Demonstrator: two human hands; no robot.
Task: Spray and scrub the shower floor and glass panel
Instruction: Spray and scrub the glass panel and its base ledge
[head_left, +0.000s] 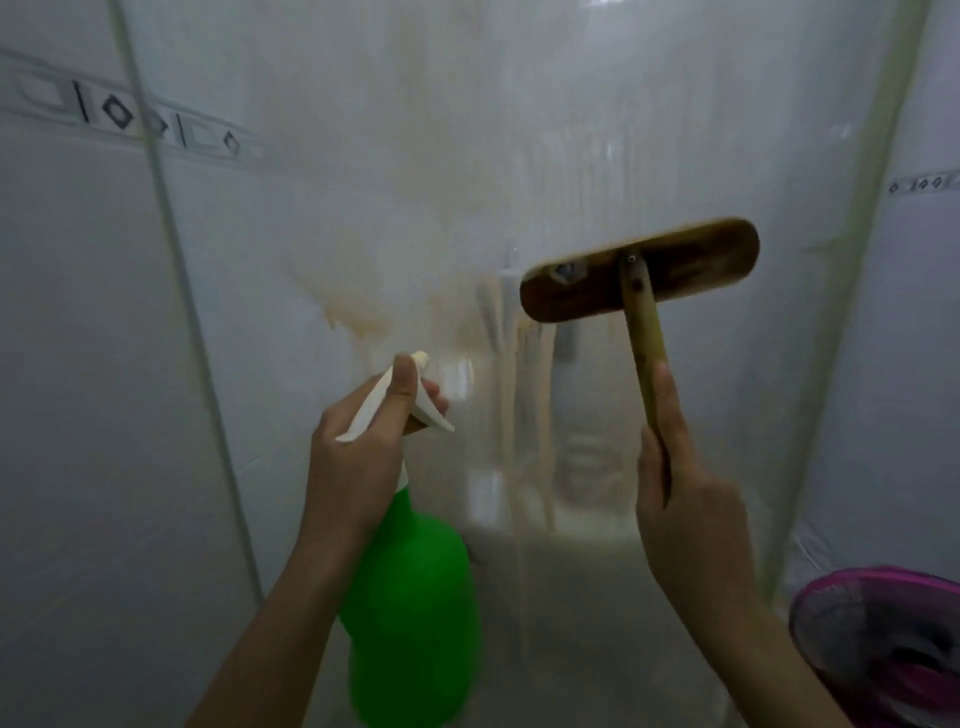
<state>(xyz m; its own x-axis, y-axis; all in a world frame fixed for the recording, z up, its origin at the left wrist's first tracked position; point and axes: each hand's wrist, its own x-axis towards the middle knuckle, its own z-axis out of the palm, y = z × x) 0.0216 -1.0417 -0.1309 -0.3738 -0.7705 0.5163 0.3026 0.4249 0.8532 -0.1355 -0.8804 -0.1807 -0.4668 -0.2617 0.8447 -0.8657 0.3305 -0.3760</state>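
Our right hand grips the wooden scrub brush, head crosswise against the streaked glass panel, up-right of the green plastic spray bottle our left hand holds.

**Clerk:** Entry one, lower centre of the frame?

**Keeper:** Left hand: bare, slender fingers. Blur hides the finer detail of nails and knuckles.

**Clerk:** Joined to?

**Keeper:** Left forearm: lean and smooth, uncovered from the wrist down to the bottom edge of the frame.

**Clerk:** Entry two, right of centre?

**Keeper:** Right hand: bare likewise, with long fingers. The tendons on its back show faintly.

**Clerk:** And below it?

**Keeper:** Right forearm: uncovered along its whole visible length, widening toward the lower right edge. Both arms are listed as bare skin throughout.
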